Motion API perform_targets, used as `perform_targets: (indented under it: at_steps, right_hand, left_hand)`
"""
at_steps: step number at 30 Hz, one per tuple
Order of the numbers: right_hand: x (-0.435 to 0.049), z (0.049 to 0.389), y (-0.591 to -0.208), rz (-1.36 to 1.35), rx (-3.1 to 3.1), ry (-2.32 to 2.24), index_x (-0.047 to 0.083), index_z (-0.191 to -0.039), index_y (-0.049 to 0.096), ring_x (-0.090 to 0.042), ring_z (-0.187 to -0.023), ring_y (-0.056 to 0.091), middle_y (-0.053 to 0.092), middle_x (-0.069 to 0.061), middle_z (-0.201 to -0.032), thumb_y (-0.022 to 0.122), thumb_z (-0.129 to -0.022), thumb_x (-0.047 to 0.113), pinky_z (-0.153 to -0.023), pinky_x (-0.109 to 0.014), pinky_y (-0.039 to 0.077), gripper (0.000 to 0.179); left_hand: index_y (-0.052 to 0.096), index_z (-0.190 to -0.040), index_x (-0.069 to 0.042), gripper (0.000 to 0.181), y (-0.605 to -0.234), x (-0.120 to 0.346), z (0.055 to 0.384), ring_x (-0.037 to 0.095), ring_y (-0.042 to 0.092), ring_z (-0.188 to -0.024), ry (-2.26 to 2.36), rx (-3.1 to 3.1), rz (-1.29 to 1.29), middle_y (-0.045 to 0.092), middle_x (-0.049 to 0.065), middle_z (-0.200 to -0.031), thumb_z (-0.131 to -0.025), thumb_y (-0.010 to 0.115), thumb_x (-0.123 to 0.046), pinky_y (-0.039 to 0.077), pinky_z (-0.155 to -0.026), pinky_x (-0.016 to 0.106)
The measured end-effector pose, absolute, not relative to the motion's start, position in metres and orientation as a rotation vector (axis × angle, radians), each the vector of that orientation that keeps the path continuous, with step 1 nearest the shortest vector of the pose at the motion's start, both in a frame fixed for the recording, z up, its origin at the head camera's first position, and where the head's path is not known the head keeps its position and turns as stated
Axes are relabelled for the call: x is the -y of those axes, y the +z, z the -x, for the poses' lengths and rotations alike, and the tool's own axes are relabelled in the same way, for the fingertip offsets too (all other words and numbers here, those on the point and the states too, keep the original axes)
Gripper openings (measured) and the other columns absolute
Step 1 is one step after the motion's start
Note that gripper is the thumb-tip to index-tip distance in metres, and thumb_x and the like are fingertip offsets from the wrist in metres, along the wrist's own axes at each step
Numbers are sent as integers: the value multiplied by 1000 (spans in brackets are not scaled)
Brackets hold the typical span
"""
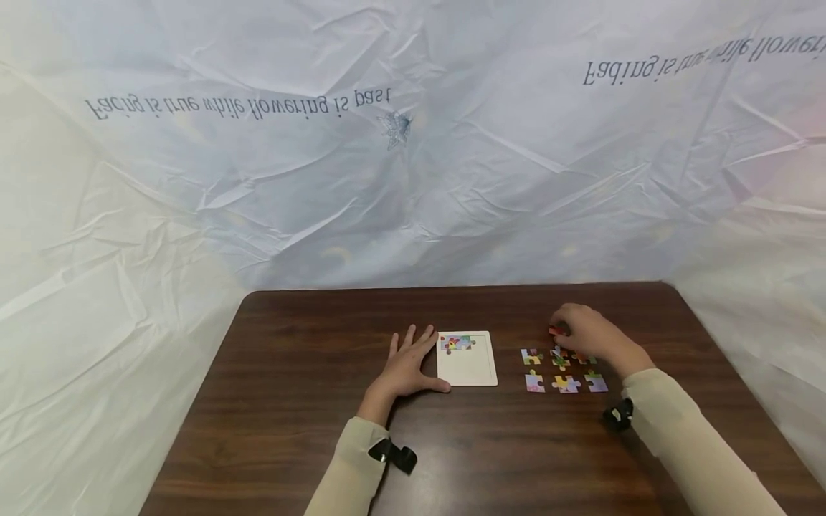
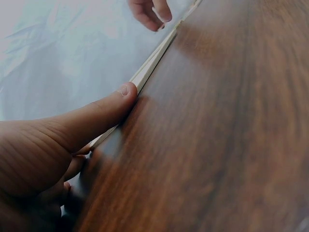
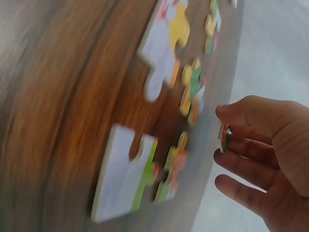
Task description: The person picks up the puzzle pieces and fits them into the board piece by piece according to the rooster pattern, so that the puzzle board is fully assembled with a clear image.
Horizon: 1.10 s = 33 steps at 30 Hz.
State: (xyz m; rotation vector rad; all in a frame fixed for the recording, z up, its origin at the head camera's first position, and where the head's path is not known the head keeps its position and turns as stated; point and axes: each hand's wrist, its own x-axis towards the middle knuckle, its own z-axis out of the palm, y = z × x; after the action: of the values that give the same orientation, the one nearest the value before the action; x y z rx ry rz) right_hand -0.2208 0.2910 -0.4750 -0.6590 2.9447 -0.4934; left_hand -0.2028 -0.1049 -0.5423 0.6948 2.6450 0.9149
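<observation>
With thumb and fingertips, my right hand (image 1: 592,334) pinches a small red-and-green puzzle piece (image 3: 222,137), held up over the back of the loose pieces. My left hand (image 1: 403,369) is spread flat at the left side of a white puzzle tray (image 1: 464,369); its thumb (image 2: 113,106) presses at the near edge and the fingers reach along the left side. A few joined pieces (image 1: 457,343) lie in the tray's upper left. Right of the tray, several loose pieces are laid in two rows, among them a purple-and-green corner piece (image 3: 123,174) and a yellow-and-purple piece (image 1: 566,384).
All of this rests on a dark brown wooden table (image 1: 290,430). A pale printed sheet (image 1: 323,179) hangs behind the table and along its sides. Each wrist carries a black strapped device, such as the left one (image 1: 392,454).
</observation>
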Motion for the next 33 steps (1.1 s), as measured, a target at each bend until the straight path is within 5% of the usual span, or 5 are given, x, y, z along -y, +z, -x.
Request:
perform_targets:
  at_steps: [19,33]
  right_hand:
    - [-260,224,-472,701,-2914,-511,-5,-118,74,-27,-92,67,69,-19,-115,77,-94,6,-78,-49,59,26]
    - [-230,226,-475,819,-2928,-508,-5,-119,75,-36,-106,69,69,-20,-122,77,-93,4,-86,-52,60,28]
  left_hand:
    - [28,-169,-17,113,-540,103,204,33,-3,-163,916,-2646,-694,17,2,-176,-82,89,-54,-11,-127,61]
    - [28,-169,-19,113,-541,105,204,32,-3,-163,900,-2646,-686,17,0,-176,-81,89,-56,-10,-127,60]
